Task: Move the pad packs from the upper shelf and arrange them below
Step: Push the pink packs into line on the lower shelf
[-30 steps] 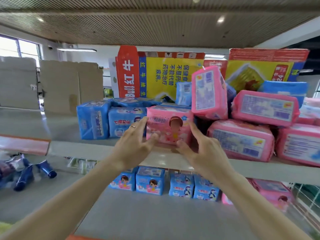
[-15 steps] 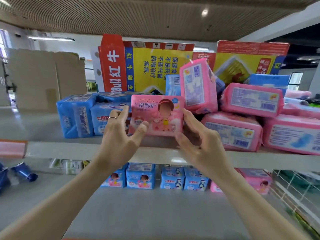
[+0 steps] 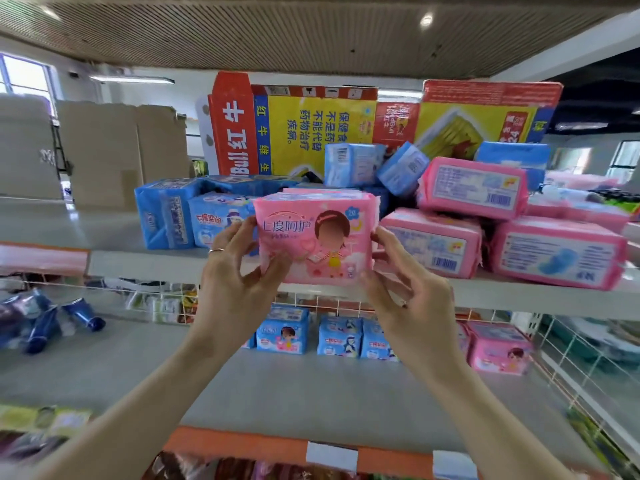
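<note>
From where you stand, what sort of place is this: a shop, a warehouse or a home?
Probably a shop or its stockroom. Tiered shelves hold many pink pad packs and blue pad packs, printed cartons stand behind them; the left hand and right hand grip one pink pack.

My feed is bright and evenly lit. Daylight blows out the window (image 3: 20,76) at ten o'clock, a ceiling spot (image 3: 426,19) flares at one o'clock, and a tube lamp (image 3: 131,79) glows at eleven. Shadows are soft, darkest between the stacked packs (image 3: 471,188). The pink pack (image 3: 315,244) at centre reads sharpest; the blue tubes (image 3: 52,323) at nine o'clock smear, and the ceiling slats (image 3: 207,36) bend toward the corners.
</note>
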### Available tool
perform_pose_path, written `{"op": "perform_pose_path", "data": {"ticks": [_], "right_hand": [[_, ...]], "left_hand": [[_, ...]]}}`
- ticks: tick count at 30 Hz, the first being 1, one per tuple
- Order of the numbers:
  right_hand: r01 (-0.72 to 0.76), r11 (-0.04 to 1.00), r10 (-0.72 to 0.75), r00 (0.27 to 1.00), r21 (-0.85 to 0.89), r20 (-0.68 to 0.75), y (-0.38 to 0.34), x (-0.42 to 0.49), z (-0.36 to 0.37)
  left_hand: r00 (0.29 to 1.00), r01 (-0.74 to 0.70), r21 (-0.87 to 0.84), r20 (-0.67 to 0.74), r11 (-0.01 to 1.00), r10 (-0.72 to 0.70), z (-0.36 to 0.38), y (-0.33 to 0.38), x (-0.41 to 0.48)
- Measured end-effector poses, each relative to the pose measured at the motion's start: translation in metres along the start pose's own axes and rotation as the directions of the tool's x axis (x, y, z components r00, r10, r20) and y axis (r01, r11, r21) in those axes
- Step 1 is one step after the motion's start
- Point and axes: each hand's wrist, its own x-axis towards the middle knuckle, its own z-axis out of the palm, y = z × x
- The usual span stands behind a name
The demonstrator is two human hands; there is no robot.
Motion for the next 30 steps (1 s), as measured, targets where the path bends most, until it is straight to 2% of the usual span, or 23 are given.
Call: {"op": "perform_pose_path", "data": {"ticks": [4, 7, 12, 15, 19, 24, 27, 30], "right_hand": [[-0.031, 0.999, 0.031, 0.999, 0.011, 0.009, 0.006, -0.014, -0.006], [-0.015, 0.999, 0.015, 1.000, 0.041, -0.007, 0.006, -0.017, -0.015], [-0.028, 0.995, 0.039, 0.993, 0.096, -0.109, -0.004, -0.019, -0.030], [-0.100, 0.989, 0.115, 0.983, 0.111, -0.140, -0.003, -0.023, -0.046], [-0.122, 0.989, 0.131, 0.983, 0.080, -0.125, 0.007, -0.034, -0.070], [-0.139, 0.982, 0.155, 0.980, 0.131, -0.128, 0.009, -0.061, -0.100], [-0.133, 0.980, 0.146, 0.986, 0.145, -0.081, 0.007, -0.075, -0.123], [-0.159, 0.978, 0.168, 0.984, 0.133, -0.060, 0.013, -0.088, -0.145]], "left_hand": [[0.999, 0.052, -0.046, -0.001, 0.998, -0.052, 0.005, 0.011, -0.012], [0.999, 0.033, -0.048, 0.009, 0.998, -0.033, 0.006, 0.021, -0.022], [0.999, 0.000, -0.038, 0.036, 0.999, 0.002, 0.009, 0.033, -0.031], [1.000, 0.003, -0.093, 0.013, 0.996, -0.002, 0.017, 0.040, -0.038], [0.998, 0.057, -0.150, -0.024, 0.987, -0.061, 0.036, 0.043, -0.050], [0.999, 0.040, -0.144, 0.034, 0.989, -0.035, 0.062, 0.047, -0.074], [0.996, 0.019, -0.155, 0.084, 0.988, -0.006, 0.081, 0.049, -0.092], [0.995, 0.031, -0.212, 0.103, 0.977, -0.009, 0.103, 0.054, -0.107]]}}
